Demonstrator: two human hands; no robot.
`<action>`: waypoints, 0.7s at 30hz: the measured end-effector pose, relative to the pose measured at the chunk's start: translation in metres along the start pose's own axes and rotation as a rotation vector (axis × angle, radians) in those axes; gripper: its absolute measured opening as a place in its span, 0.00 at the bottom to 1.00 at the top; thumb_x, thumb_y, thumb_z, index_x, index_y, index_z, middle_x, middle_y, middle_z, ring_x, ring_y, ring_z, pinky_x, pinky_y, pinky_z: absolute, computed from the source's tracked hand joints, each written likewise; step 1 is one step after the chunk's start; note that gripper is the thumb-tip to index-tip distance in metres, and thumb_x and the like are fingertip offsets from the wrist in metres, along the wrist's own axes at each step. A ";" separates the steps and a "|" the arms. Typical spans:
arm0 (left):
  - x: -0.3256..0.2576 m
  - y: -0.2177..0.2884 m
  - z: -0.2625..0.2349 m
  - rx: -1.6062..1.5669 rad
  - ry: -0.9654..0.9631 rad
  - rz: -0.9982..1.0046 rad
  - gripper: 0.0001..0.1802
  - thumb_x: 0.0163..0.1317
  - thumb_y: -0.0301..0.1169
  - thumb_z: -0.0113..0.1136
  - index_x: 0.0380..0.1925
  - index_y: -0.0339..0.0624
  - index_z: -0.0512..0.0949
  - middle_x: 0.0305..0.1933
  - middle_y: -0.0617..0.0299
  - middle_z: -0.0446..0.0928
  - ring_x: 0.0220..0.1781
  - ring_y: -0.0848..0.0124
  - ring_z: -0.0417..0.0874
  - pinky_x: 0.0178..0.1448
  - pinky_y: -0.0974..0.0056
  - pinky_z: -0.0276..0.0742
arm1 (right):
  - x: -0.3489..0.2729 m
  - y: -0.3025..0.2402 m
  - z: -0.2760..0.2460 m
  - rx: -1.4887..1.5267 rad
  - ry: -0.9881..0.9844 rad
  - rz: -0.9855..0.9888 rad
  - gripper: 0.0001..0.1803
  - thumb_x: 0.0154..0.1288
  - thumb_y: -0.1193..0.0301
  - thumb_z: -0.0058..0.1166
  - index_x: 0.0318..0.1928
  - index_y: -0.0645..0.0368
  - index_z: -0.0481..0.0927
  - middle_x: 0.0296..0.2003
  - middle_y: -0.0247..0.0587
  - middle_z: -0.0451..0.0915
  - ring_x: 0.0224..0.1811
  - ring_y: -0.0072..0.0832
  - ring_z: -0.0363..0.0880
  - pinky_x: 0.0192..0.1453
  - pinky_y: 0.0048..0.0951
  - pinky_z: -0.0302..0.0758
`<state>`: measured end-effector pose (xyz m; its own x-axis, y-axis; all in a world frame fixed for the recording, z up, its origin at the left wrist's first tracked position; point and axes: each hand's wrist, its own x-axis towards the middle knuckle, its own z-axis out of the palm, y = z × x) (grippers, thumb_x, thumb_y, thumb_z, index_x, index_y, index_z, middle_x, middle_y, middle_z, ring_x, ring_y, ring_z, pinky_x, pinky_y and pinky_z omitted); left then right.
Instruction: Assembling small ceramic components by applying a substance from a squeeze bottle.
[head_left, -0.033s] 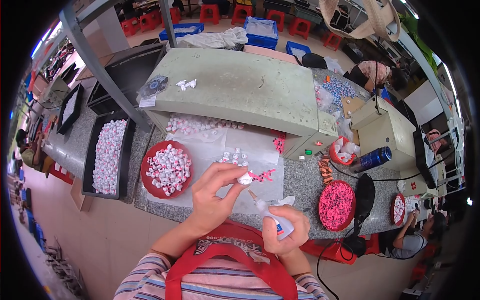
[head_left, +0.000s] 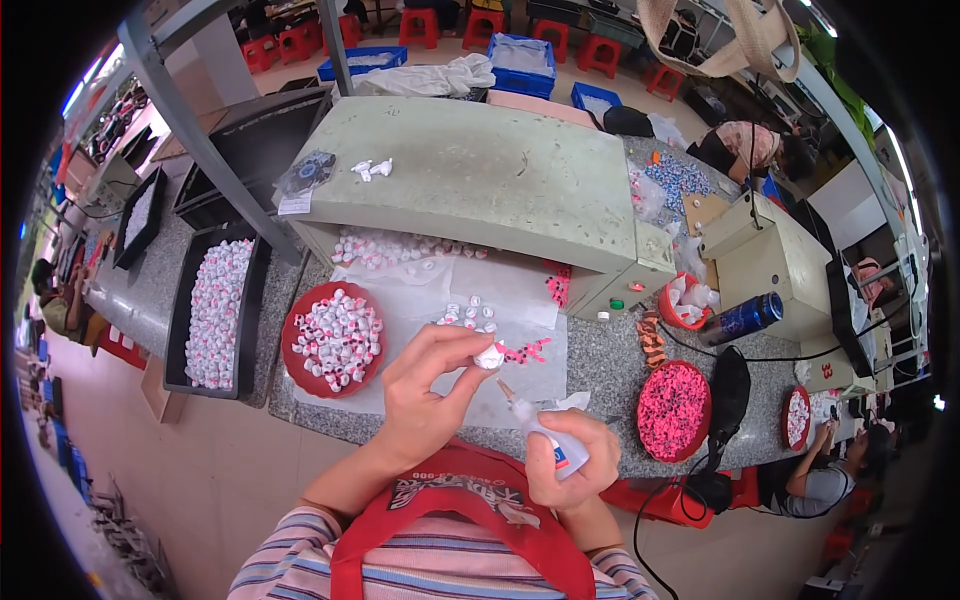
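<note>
My left hand [head_left: 428, 388] pinches a small round white piece [head_left: 488, 358] between thumb and fingertips, above the paper-covered bench. In my right hand [head_left: 596, 458] is a squeeze bottle [head_left: 566, 450], whitish and translucent, with a thin nozzle [head_left: 507, 389] tilted up toward the piece. The nozzle tip sits just below the piece; whether they touch I cannot tell. Small pink pieces with black marks [head_left: 530, 351] lie on the white paper [head_left: 525, 378] behind my hands. Several loose white pieces [head_left: 470, 312] are just beyond them.
A red bowl [head_left: 290, 345] of white-and-pink pieces stands left, beside a black tray [head_left: 178, 345] of similar ones. Right is a red bowl [head_left: 707, 425] of pink-and-black pieces. A pale green metal housing [head_left: 470, 170] spans the bench's back. A blue bottle [head_left: 745, 318] lies farther right.
</note>
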<state>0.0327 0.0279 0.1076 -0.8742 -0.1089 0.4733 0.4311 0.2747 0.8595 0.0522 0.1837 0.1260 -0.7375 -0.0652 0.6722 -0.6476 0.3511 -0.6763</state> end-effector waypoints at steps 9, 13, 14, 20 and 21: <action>0.001 -0.002 0.001 -0.393 0.013 -0.226 0.15 0.46 0.12 0.57 0.38 0.30 0.74 0.39 0.55 0.73 0.42 0.68 0.78 0.47 0.68 0.77 | 0.007 0.004 -0.004 0.001 -0.009 -0.088 0.12 0.42 0.80 0.55 0.32 0.66 0.73 0.22 0.44 0.77 0.18 0.32 0.76 0.23 0.26 0.72; 0.002 -0.006 -0.005 -0.651 -0.070 -0.416 0.17 0.47 0.11 0.56 0.40 0.28 0.70 0.41 0.52 0.74 0.44 0.68 0.77 0.49 0.68 0.76 | 0.004 0.007 -0.004 0.045 0.025 -0.083 0.12 0.42 0.80 0.55 0.33 0.67 0.72 0.21 0.44 0.77 0.17 0.31 0.76 0.22 0.25 0.72; 0.002 -0.007 -0.005 -0.671 -0.091 -0.444 0.17 0.47 0.11 0.55 0.40 0.28 0.70 0.41 0.51 0.74 0.44 0.68 0.77 0.49 0.68 0.76 | 0.004 0.008 -0.004 0.038 0.021 -0.098 0.13 0.42 0.80 0.55 0.33 0.67 0.72 0.21 0.44 0.77 0.17 0.31 0.75 0.22 0.25 0.72; 0.001 -0.007 -0.006 -0.740 -0.114 -0.462 0.17 0.47 0.11 0.55 0.39 0.29 0.70 0.40 0.51 0.75 0.43 0.68 0.78 0.48 0.68 0.76 | 0.005 0.008 -0.005 0.032 0.010 -0.114 0.13 0.43 0.80 0.55 0.33 0.67 0.72 0.21 0.43 0.76 0.16 0.31 0.75 0.21 0.25 0.71; 0.001 -0.008 -0.006 -0.740 -0.114 -0.462 0.17 0.47 0.11 0.55 0.39 0.29 0.70 0.40 0.51 0.75 0.43 0.68 0.78 0.48 0.68 0.76 | 0.005 0.008 -0.005 0.025 0.019 -0.113 0.13 0.43 0.80 0.55 0.33 0.67 0.72 0.21 0.43 0.76 0.16 0.31 0.75 0.21 0.25 0.71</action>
<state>0.0294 0.0198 0.1025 -0.9970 0.0511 0.0586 0.0280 -0.4671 0.8838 0.0444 0.1906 0.1256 -0.6561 -0.0852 0.7498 -0.7308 0.3195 -0.6032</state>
